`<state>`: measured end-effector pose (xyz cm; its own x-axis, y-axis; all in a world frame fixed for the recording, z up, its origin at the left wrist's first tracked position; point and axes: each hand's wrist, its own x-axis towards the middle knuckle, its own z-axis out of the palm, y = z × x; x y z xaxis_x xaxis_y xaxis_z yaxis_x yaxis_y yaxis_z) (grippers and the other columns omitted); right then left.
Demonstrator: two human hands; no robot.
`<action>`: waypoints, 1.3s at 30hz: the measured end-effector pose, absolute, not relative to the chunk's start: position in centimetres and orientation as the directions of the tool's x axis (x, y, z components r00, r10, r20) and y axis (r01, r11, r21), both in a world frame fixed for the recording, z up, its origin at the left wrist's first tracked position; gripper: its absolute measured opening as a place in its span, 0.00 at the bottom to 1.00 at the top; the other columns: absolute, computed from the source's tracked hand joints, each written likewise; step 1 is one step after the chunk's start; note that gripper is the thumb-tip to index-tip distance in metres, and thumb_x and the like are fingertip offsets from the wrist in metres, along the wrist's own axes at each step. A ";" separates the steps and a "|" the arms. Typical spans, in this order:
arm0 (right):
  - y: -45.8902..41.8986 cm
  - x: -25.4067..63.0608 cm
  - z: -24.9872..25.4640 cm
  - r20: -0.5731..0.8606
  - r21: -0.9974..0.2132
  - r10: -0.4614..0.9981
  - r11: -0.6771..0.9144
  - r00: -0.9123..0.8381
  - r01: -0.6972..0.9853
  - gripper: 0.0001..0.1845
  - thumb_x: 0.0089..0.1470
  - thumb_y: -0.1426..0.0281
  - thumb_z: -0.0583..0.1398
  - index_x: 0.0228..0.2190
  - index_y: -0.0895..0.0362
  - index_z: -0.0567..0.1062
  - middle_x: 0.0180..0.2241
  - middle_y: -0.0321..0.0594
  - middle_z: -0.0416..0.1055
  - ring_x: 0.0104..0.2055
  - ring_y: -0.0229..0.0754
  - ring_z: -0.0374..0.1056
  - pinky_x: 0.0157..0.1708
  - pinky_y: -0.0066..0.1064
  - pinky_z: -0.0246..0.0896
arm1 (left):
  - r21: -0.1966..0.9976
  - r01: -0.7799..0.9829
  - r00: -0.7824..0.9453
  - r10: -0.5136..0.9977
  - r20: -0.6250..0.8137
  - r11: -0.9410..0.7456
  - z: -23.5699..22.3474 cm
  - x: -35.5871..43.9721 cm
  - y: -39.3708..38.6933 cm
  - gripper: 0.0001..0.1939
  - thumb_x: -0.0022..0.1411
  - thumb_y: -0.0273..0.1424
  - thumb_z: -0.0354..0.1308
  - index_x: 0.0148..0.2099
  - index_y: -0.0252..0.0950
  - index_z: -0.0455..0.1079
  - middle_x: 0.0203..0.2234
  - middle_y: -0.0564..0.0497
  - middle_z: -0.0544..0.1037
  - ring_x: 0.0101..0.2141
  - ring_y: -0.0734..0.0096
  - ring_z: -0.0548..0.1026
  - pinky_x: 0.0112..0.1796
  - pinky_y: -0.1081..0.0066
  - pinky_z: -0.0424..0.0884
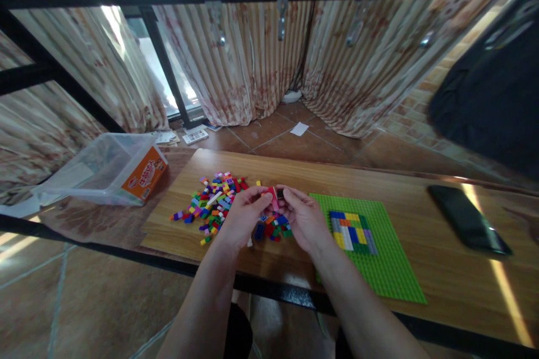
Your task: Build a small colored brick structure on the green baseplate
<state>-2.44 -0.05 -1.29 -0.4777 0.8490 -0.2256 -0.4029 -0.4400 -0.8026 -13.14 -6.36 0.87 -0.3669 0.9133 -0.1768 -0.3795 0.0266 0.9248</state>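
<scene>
My left hand (243, 214) and my right hand (304, 217) meet over the wooden table (438, 269), and both pinch a small red brick (274, 197) between their fingertips. A small dark piece shows at the tip of my right fingers. Under and to the left of my hands lies a pile of small coloured bricks (214, 202). To the right lies a green baseplate (387, 269) with a patch of blue, yellow, white and grey bricks (351, 230) built on it.
A clear plastic tub with an orange label (113, 171) lies tipped at the left beyond the table. A black phone (467, 216) rests at the table's right. Curtains, a tiled floor and black frame bars surround the table.
</scene>
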 end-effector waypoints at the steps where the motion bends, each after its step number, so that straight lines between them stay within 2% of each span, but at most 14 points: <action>1: 0.0 -2.4 -1.2 -0.253 -0.772 0.832 -0.481 -0.493 -0.416 0.11 0.42 0.65 0.68 0.30 0.56 0.81 0.23 0.35 0.74 0.25 0.35 0.64 0.27 0.28 0.62 | 0.916 -0.399 -0.357 0.916 -0.184 0.028 0.9 -13.2 -6.4 0.12 0.48 0.33 0.68 0.34 0.30 0.76 0.25 0.52 0.78 0.26 0.77 0.72 0.31 0.75 0.69; 6: 0.3 -2.2 -0.8 -0.360 -0.662 0.779 -0.601 -0.513 -0.448 0.06 0.43 0.68 0.64 0.28 0.57 0.78 0.25 0.35 0.74 0.24 0.34 0.63 0.23 0.26 0.59 | 0.912 -0.406 -0.340 0.917 -0.210 0.058 1.0 -13.5 -6.7 0.15 0.48 0.32 0.69 0.39 0.31 0.77 0.30 0.50 0.80 0.28 0.76 0.75 0.34 0.74 0.71; 9: 0.1 -2.3 -0.5 -0.352 -0.700 0.779 -0.588 -0.520 -0.406 0.08 0.47 0.64 0.63 0.27 0.57 0.76 0.23 0.34 0.71 0.23 0.34 0.62 0.20 0.25 0.56 | 0.928 -0.363 -0.338 0.917 -0.211 0.080 1.1 -13.3 -6.5 0.13 0.50 0.31 0.67 0.39 0.31 0.77 0.29 0.50 0.80 0.27 0.77 0.74 0.32 0.75 0.71; 13: -0.5 -2.6 -0.6 -0.227 -0.887 0.859 -0.377 -0.458 -0.267 0.16 0.48 0.56 0.65 0.26 0.56 0.74 0.20 0.30 0.66 0.20 0.32 0.56 0.17 0.24 0.46 | 0.947 -0.313 -0.390 0.899 -0.199 0.074 1.0 -12.7 -6.3 0.12 0.49 0.30 0.67 0.38 0.31 0.77 0.26 0.52 0.79 0.24 0.78 0.72 0.28 0.77 0.69; 16: -0.7 -2.9 -1.4 -0.093 -0.971 0.926 -0.167 -0.366 -0.174 0.17 0.49 0.54 0.63 0.27 0.56 0.75 0.23 0.32 0.69 0.22 0.33 0.59 0.21 0.25 0.51 | 0.956 -0.290 -0.436 0.882 -0.179 0.050 0.8 -12.2 -6.0 0.12 0.48 0.31 0.68 0.35 0.31 0.76 0.23 0.53 0.77 0.22 0.79 0.71 0.26 0.78 0.67; 19: -0.5 -3.0 -2.2 0.031 -0.996 0.954 0.004 -0.297 -0.094 0.17 0.53 0.55 0.60 0.27 0.57 0.76 0.25 0.36 0.72 0.28 0.37 0.65 0.28 0.28 0.58 | 0.951 -0.309 -0.472 0.864 -0.174 0.023 0.5 -11.7 -5.8 0.12 0.47 0.31 0.68 0.34 0.30 0.76 0.22 0.53 0.76 0.23 0.78 0.71 0.27 0.77 0.67; 22: -0.5 -3.0 -2.6 0.078 -0.995 0.959 0.058 -0.271 -0.081 0.18 0.55 0.55 0.58 0.27 0.57 0.75 0.25 0.36 0.72 0.28 0.37 0.65 0.29 0.29 0.59 | 0.934 -0.358 -0.481 0.854 -0.195 0.012 0.5 -11.3 -5.7 0.11 0.46 0.30 0.68 0.34 0.30 0.76 0.21 0.54 0.76 0.23 0.77 0.71 0.28 0.76 0.68; 27: -0.9 -3.2 -2.1 -0.030 -0.966 0.956 -0.103 -0.292 -0.236 0.19 0.53 0.53 0.60 0.23 0.56 0.71 0.20 0.32 0.65 0.21 0.33 0.57 0.20 0.26 0.52 | 0.892 -0.451 -0.457 0.860 -0.227 -0.004 0.8 -11.3 -6.0 0.11 0.44 0.29 0.69 0.32 0.31 0.77 0.22 0.52 0.77 0.23 0.78 0.71 0.29 0.75 0.68; 31: -1.1 -3.5 -1.2 -0.223 -0.855 0.910 -0.354 -0.349 -0.378 0.17 0.49 0.55 0.62 0.23 0.56 0.71 0.16 0.28 0.60 0.17 0.30 0.50 0.14 0.24 0.41 | 0.873 -0.487 -0.417 0.875 -0.245 0.012 1.1 -11.8 -6.5 0.14 0.44 0.30 0.70 0.34 0.30 0.76 0.25 0.51 0.79 0.25 0.77 0.74 0.30 0.76 0.70; 33: -0.9 -3.4 -0.9 -0.314 -0.775 0.868 -0.468 -0.384 -0.424 0.14 0.48 0.58 0.62 0.24 0.57 0.73 0.16 0.29 0.61 0.16 0.30 0.50 0.13 0.24 0.38 | 0.864 -0.503 -0.381 0.891 -0.248 0.025 1.3 -12.1 -6.7 0.15 0.44 0.30 0.70 0.36 0.30 0.76 0.26 0.50 0.79 0.26 0.76 0.75 0.30 0.76 0.70; 35: -0.7 -3.2 -0.7 -0.339 -0.725 0.834 -0.526 -0.435 -0.445 0.13 0.47 0.60 0.61 0.26 0.57 0.74 0.18 0.30 0.63 0.16 0.30 0.52 0.13 0.24 0.39 | 0.874 -0.485 -0.358 0.902 -0.242 0.042 1.2 -12.6 -6.9 0.15 0.45 0.31 0.70 0.37 0.31 0.76 0.26 0.50 0.79 0.27 0.75 0.75 0.31 0.75 0.71; 39: -0.4 -2.9 -0.5 -0.323 -0.755 0.820 -0.524 -0.473 -0.393 0.12 0.46 0.61 0.62 0.29 0.57 0.74 0.23 0.34 0.69 0.20 0.32 0.57 0.14 0.23 0.41 | 0.946 -0.315 -0.487 0.843 -0.227 0.074 0.8 -14.0 -7.0 0.16 0.44 0.31 0.71 0.38 0.32 0.76 0.26 0.52 0.79 0.26 0.75 0.74 0.30 0.74 0.70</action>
